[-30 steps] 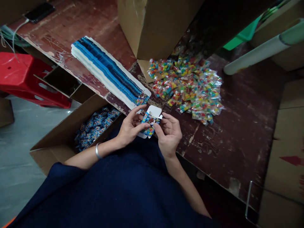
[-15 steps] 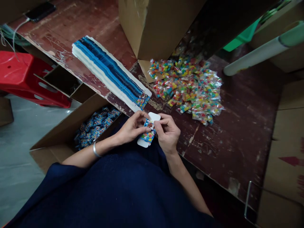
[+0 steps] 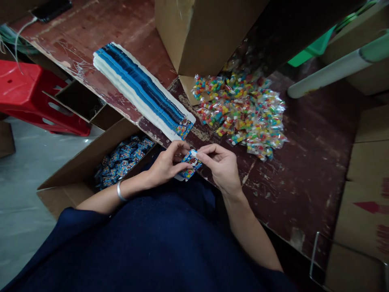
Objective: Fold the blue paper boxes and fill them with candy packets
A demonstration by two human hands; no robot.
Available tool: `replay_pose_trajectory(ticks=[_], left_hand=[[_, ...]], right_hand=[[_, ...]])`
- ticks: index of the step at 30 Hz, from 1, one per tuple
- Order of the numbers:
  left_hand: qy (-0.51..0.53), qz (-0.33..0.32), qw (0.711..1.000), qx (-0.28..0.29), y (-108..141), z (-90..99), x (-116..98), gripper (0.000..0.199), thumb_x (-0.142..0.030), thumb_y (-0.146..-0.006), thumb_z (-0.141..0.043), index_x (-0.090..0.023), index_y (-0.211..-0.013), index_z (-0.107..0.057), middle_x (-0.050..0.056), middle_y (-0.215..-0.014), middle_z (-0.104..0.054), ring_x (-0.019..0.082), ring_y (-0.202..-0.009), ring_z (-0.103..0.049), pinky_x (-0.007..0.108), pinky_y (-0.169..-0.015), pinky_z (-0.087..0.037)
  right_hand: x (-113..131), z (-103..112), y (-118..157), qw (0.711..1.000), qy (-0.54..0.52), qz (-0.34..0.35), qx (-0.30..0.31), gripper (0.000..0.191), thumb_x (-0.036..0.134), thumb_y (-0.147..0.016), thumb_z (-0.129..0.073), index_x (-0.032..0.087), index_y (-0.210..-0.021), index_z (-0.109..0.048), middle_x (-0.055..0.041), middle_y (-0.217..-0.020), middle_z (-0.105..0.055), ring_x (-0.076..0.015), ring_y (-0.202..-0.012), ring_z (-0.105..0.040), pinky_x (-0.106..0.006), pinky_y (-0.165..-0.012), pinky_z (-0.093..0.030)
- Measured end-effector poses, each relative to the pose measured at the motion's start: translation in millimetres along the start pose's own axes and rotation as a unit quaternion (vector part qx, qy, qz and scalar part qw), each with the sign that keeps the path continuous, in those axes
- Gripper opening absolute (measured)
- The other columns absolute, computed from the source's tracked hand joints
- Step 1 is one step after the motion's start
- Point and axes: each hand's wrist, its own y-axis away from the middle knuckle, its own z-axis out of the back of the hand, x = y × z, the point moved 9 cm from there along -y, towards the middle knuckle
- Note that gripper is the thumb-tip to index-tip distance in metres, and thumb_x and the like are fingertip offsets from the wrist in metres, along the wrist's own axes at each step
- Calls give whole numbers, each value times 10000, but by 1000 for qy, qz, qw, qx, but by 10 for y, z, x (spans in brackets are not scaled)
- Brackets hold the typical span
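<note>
the small printed candy box (image 3: 195, 162) is held up between both hands in front of the torso, lined up in this view with the worn near edge of the dark red table (image 3: 291, 174); its height over that edge is hard to judge. the left hand (image 3: 168, 164) grips the box from its side, thumb across the printed face and fingers curled behind, while the right hand (image 3: 223, 164) has thumb and forefinger pinched narrow on the white flap at the far end. a long overlapping row of flattened boxes (image 3: 142, 91) slants along the table, its near end just beyond the left fingers and close to the edge. a strip of scuffed tabletop separates that row from the heap of clear candy bags (image 3: 243, 109), which lies ahead and to the right, against the tall cardboard box (image 3: 219, 36). right of the heap, a wide stretch of table gives the right arm side room, bounded by the pale pole (image 3: 328, 73) and the stacked cartons (image 3: 364, 170). below the edge on the left, an open carton (image 3: 82, 162) full of blue packets (image 3: 121, 162) sits close beside the left forearm, its walls narrowing the space there.
</note>
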Motion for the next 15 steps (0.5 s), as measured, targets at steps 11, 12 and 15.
replay_pose_trajectory(ticks=[11, 12, 15], left_hand=[[58, 46, 997, 9, 36, -45, 19, 426, -325, -824, -838, -191, -1190, -664, 35, -982, -667, 135, -825, -648, 237, -731, -561], [73, 62, 995, 8, 48, -57, 69, 409, -343, -815, -846, -181, -1142, -663, 31, -968, -671, 134, -813, -653, 238, -729, -558], [103, 105, 989, 5, 83, -67, 254, 422, -373, -772, -878, -174, -1002, -586, 5, -918, -645, 120, -778, -641, 233, -718, -547]], right_hand=[[217, -72, 136, 991, 87, 99, 21, 310, 394, -978, -675, 218, -730, -734, -42, -903, -750, -180, -822, -686, -334, -776, -553], [217, -81, 148, 988, 103, 106, 44, 308, 398, -1000, -641, 224, -774, -759, -50, -951, -759, -189, -870, -704, -343, -807, -564], [178, 124, 84, 971, 191, 130, 54, 227, 413, -988, -653, 237, -933, -785, -75, -1109, -753, -232, -1018, -717, -373, -855, -594]])
